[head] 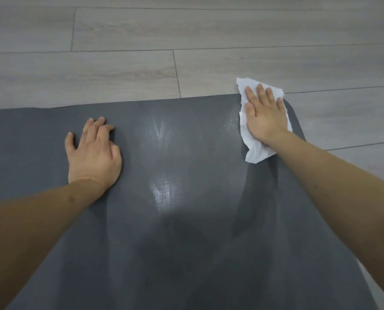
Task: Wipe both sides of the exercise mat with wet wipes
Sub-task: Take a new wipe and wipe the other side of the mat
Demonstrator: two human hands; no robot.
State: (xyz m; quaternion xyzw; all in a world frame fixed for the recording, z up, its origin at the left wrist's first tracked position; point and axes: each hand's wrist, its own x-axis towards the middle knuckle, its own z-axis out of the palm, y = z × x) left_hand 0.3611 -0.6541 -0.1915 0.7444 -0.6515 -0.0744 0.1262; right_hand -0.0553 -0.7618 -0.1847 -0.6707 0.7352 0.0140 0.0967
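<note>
A dark grey exercise mat (186, 242) lies flat on the floor and fills most of the view. My right hand (264, 115) presses flat on a white wet wipe (253, 151) at the mat's far right rounded corner; the wipe's top edge hangs over onto the floor. My left hand (92, 151) rests palm down on the mat's left part, fingers slightly curled, holding nothing. Wet shiny streaks show on the mat between my hands.
Light grey wood-look floor planks (186, 41) lie beyond the mat's far edge and to its right. A shadow falls across the near middle of the mat.
</note>
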